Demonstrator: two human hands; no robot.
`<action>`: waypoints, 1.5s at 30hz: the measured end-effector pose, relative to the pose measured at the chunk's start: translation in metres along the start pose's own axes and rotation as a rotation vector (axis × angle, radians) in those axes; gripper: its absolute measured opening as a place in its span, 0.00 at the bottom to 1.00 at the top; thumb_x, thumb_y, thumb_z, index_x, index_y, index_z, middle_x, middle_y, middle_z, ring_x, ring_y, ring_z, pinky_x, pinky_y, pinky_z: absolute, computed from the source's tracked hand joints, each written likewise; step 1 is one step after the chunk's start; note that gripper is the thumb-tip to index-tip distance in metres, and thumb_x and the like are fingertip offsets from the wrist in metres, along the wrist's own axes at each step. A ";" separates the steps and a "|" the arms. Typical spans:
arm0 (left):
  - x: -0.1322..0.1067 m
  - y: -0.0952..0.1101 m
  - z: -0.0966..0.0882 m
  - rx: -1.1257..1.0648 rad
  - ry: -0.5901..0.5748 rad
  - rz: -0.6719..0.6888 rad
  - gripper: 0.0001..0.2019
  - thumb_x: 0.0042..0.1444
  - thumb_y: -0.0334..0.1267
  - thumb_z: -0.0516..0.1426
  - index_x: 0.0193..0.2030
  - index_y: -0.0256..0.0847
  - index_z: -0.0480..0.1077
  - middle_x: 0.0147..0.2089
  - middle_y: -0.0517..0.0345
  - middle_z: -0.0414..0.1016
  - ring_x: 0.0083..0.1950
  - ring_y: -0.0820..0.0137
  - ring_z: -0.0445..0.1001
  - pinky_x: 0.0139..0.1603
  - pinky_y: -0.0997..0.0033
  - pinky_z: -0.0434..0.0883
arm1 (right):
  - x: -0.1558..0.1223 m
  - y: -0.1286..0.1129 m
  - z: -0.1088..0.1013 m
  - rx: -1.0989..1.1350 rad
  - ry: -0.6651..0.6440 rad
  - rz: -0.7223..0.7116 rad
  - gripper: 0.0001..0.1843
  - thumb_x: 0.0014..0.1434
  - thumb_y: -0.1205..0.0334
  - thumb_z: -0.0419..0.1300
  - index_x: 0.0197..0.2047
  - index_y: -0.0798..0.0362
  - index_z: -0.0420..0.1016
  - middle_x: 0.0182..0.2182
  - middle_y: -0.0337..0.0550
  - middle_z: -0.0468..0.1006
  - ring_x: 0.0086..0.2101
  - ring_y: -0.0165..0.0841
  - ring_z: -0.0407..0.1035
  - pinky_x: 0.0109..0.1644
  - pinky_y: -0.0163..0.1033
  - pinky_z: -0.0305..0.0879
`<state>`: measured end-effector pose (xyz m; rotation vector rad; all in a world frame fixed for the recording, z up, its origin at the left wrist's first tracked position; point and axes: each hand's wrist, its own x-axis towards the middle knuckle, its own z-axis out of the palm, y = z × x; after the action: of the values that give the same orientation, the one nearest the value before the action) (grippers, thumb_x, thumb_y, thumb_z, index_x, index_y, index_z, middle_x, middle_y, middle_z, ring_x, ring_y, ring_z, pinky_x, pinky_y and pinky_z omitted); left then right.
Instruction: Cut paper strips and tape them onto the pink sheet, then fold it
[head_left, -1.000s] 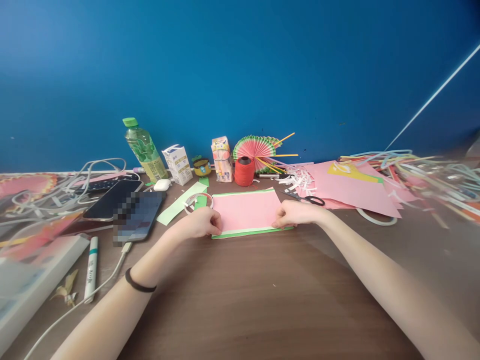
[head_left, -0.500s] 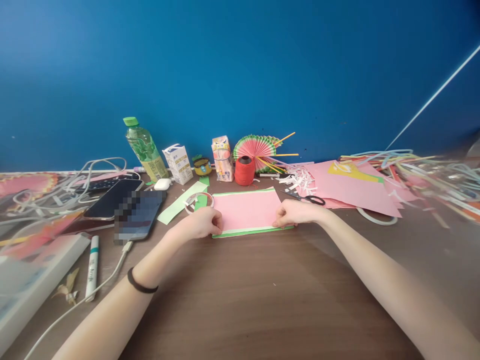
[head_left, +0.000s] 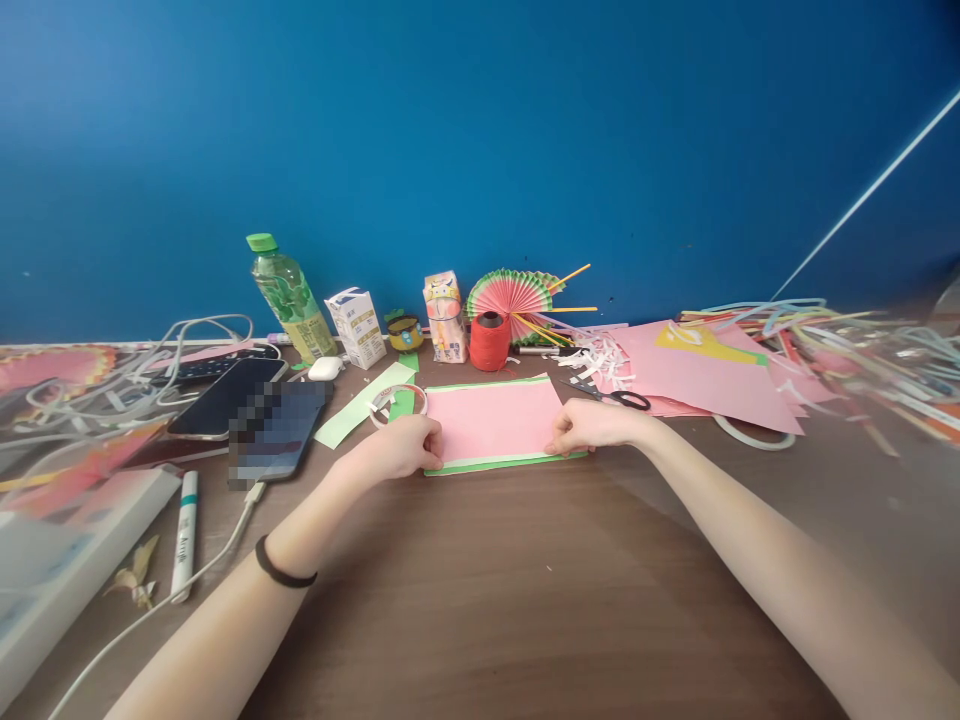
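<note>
A pink paper sheet [head_left: 495, 420] lies on a green sheet whose edges [head_left: 502, 464] show along the near and far sides, flat on the brown table [head_left: 495, 590]. My left hand [head_left: 397, 446] pinches the near left corner of the pink sheet. At the near right corner my right hand [head_left: 589, 425] pinches the same sheet. A roll of tape [head_left: 396, 400] sits just behind my left hand.
Two phones [head_left: 255, 410], cables and a marker [head_left: 182, 535] lie at left. A green bottle [head_left: 289, 298], cartons [head_left: 356, 328], red thread spool [head_left: 488, 343] and paper fan [head_left: 514, 295] stand by the blue wall. Scissors [head_left: 619, 398], pink sheets [head_left: 697, 380] and paper strips lie right.
</note>
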<state>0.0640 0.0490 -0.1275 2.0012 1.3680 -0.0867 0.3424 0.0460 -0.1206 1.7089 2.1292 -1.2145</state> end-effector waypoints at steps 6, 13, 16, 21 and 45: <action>0.002 -0.008 -0.006 -0.076 -0.104 0.108 0.03 0.39 0.32 0.53 0.25 0.37 0.64 0.26 0.61 0.66 0.29 0.74 0.64 0.28 0.76 0.58 | -0.002 -0.003 -0.001 -0.006 -0.003 0.010 0.17 0.44 0.49 0.60 0.22 0.56 0.69 0.18 0.37 0.65 0.21 0.26 0.59 0.23 0.30 0.54; -0.001 -0.002 -0.003 -0.024 -0.061 0.078 0.04 0.44 0.33 0.51 0.27 0.39 0.65 0.28 0.60 0.68 0.30 0.73 0.64 0.29 0.76 0.59 | -0.001 -0.004 -0.001 -0.006 -0.006 0.002 0.17 0.44 0.50 0.60 0.21 0.57 0.69 0.18 0.37 0.65 0.21 0.26 0.59 0.23 0.30 0.54; 0.002 0.003 0.006 -0.028 0.073 0.095 0.07 0.48 0.40 0.51 0.28 0.39 0.64 0.30 0.60 0.68 0.30 0.72 0.65 0.28 0.75 0.57 | 0.000 -0.002 -0.001 0.011 -0.008 -0.004 0.17 0.44 0.49 0.60 0.22 0.57 0.69 0.18 0.37 0.66 0.21 0.26 0.59 0.22 0.30 0.54; 0.009 0.002 0.018 -0.023 0.105 0.145 0.10 0.47 0.44 0.55 0.28 0.39 0.63 0.28 0.60 0.67 0.29 0.72 0.64 0.27 0.75 0.56 | 0.000 0.001 -0.001 0.026 -0.021 -0.006 0.17 0.44 0.49 0.60 0.23 0.57 0.70 0.19 0.39 0.68 0.21 0.26 0.60 0.23 0.30 0.57; 0.006 0.006 0.023 -0.084 -0.025 0.458 0.11 0.57 0.31 0.45 0.42 0.40 0.67 0.44 0.56 0.64 0.44 0.72 0.64 0.46 0.75 0.61 | -0.008 -0.006 -0.004 -0.006 -0.007 -0.014 0.17 0.46 0.50 0.58 0.21 0.57 0.67 0.17 0.36 0.64 0.21 0.26 0.58 0.23 0.30 0.54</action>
<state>0.0791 0.0394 -0.1448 2.1799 0.8548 0.1515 0.3409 0.0423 -0.1101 1.6873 2.1425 -1.2147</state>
